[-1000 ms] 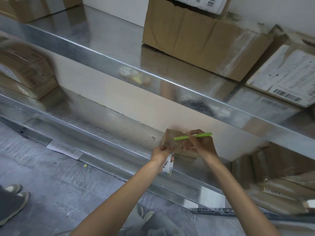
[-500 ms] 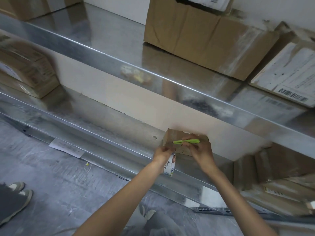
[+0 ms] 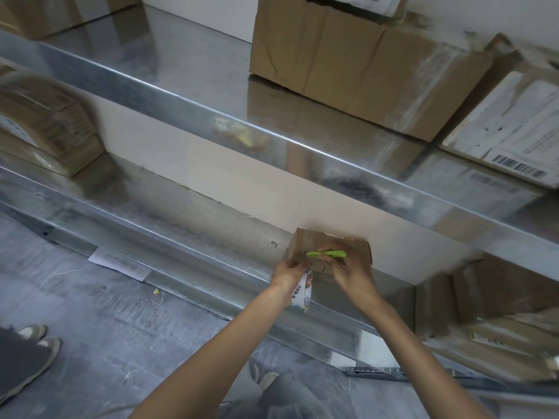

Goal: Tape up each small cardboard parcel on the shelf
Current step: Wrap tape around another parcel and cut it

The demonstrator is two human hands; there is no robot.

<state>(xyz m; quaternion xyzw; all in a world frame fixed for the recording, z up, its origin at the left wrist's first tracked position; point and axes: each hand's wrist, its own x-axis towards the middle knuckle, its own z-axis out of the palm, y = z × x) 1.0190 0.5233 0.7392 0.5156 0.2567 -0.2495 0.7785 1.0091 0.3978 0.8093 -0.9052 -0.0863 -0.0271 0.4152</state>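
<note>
A small brown cardboard parcel (image 3: 320, 241) sits on the lower metal shelf (image 3: 181, 225), close to the wall. My left hand (image 3: 289, 272) grips a white printed roll of tape (image 3: 302, 296) at the parcel's front left corner. My right hand (image 3: 348, 269) holds a thin lime-green cutter (image 3: 326, 254) flat across the parcel's front, its tip pointing left toward my left hand. Both hands hide the parcel's lower front.
The upper metal shelf (image 3: 211, 95) overhangs the parcel and carries a large cardboard box (image 3: 357, 52) and a labelled box (image 3: 514, 128). More parcels sit at the lower shelf's left (image 3: 45, 125) and right (image 3: 499, 294). A person's shoes (image 3: 36, 343) stand on the grey floor.
My right hand has moved the green cutter down and left, from above the parcel onto its front, nearer my left hand. My left hand keeps the tape roll in place.
</note>
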